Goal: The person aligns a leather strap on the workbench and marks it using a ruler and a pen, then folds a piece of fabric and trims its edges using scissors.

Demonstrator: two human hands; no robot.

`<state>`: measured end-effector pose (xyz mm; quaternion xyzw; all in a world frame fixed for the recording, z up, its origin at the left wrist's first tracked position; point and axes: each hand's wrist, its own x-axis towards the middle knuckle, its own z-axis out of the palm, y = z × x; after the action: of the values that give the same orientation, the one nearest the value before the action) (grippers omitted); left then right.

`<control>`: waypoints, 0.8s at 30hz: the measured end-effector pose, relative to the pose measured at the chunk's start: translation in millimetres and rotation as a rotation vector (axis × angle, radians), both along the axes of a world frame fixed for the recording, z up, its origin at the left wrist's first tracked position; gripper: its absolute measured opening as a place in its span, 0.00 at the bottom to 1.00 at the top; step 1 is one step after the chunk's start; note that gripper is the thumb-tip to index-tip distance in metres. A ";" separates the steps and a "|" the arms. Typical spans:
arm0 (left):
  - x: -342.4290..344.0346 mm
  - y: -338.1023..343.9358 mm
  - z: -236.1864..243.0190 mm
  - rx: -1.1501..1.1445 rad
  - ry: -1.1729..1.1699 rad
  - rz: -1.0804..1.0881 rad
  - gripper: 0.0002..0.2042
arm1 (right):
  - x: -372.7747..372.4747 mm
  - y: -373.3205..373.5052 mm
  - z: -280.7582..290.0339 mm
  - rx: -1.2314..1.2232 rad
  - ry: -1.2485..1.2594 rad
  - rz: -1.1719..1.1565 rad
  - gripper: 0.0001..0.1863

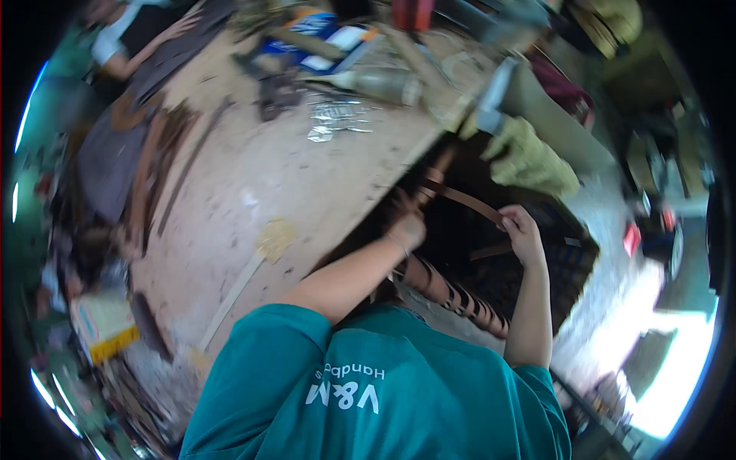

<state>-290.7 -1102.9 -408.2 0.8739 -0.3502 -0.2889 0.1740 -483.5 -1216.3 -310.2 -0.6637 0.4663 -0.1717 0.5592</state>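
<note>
My right hand (524, 234) pinches one end of a narrow brown strap (475, 204), which looks like leather. From there the strap runs left and up to a brown strip or bundle (435, 172) beside the table edge. Close to that bundle is my left hand (408, 226), its fingers smeared by motion, so its grip is unclear. Both hands are over a dark, open box-like space (460, 230). Below them, a brown band with dark stripes or loops (452, 295) lies slantwise near my body.
The worktable (207, 184) bears a bottle (379, 84), crinkled clear plastic (333, 119), a blue packet (310, 34) and a tape patch (276, 239). Dark sheets (111, 165) lie left. A yellowish cloth or glove (529, 157) hangs right. Another person's arm (146, 50) reaches in at upper left.
</note>
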 end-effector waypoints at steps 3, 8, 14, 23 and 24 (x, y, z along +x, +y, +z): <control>-2.0 57.2 79.6 -0.186 0.150 -0.661 0.11 | 1.4 -20.2 -57.3 -0.222 0.101 0.093 0.06; 65.9 145.8 188.0 -0.425 0.911 -0.716 0.18 | -0.8 -32.9 -159.0 -0.610 0.408 0.025 0.13; 123.6 325.8 199.4 -0.778 0.191 0.583 0.13 | 95.7 9.4 -63.5 -1.119 0.302 -0.207 0.13; 149.7 483.8 225.2 -0.479 -0.764 0.837 0.10 | 393.4 170.3 85.7 -1.034 -0.341 1.072 0.14; 156.7 495.1 218.6 -0.495 -0.810 0.815 0.10 | 421.4 189.3 82.9 -1.034 -0.332 1.100 0.16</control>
<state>-134.0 -607.8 -189.6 0.9111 -0.0836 0.2447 0.3210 -62.1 -1027.0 -227.3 -0.9422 -0.1599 -0.1626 0.2456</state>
